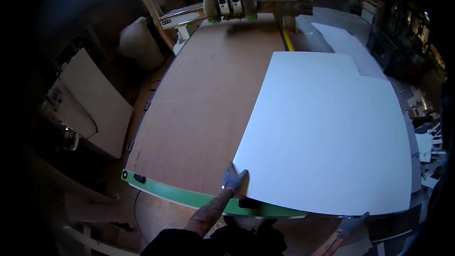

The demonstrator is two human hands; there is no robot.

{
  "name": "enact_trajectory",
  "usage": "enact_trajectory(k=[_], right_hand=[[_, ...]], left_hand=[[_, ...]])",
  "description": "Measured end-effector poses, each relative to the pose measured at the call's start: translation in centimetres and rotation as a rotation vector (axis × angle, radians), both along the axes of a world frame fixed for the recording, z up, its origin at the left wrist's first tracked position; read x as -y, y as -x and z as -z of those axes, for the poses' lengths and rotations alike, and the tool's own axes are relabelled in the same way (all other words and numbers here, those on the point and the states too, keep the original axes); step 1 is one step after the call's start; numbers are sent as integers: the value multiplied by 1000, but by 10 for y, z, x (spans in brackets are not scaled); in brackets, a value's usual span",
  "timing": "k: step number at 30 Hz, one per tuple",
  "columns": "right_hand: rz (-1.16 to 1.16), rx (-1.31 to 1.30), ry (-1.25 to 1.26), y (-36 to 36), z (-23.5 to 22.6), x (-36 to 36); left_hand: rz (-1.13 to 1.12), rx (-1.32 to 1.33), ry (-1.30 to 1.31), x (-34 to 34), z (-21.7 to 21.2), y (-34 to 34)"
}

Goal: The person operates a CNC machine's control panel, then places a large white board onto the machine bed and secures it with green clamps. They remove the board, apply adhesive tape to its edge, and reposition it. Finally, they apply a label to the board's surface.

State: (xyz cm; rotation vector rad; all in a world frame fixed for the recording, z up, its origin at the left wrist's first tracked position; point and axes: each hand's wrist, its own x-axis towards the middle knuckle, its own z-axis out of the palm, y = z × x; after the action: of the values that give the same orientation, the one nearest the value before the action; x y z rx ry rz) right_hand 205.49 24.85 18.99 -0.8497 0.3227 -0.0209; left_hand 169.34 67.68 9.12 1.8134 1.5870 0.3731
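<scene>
A large white panel (327,137) lies over the right side of a brown machine bed (204,90) and extends past its right side. At the panel's near left corner, my left hand (234,180), in a grey glove, is closed on the edge with the thumb on top. My right hand (353,223), gloved too, is under the near edge toward the right corner. Its thumb reaches the rim, while the other fingers are hidden below the panel.
Beyond the bed's far end stands a machine gantry (232,4) with hoses. Another white sheet (350,47) lies at the far right, above a heap of offcuts (429,147). A white cabinet (90,104) stands left. A green strip (175,194) edges the bed's near end.
</scene>
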Motion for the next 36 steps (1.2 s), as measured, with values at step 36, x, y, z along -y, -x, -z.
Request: enact_trajectory(k=[36], right_hand=[[-340,-397,218,429,56,-276]], left_hand=[[-324,-123,69,-236,-55,557]])
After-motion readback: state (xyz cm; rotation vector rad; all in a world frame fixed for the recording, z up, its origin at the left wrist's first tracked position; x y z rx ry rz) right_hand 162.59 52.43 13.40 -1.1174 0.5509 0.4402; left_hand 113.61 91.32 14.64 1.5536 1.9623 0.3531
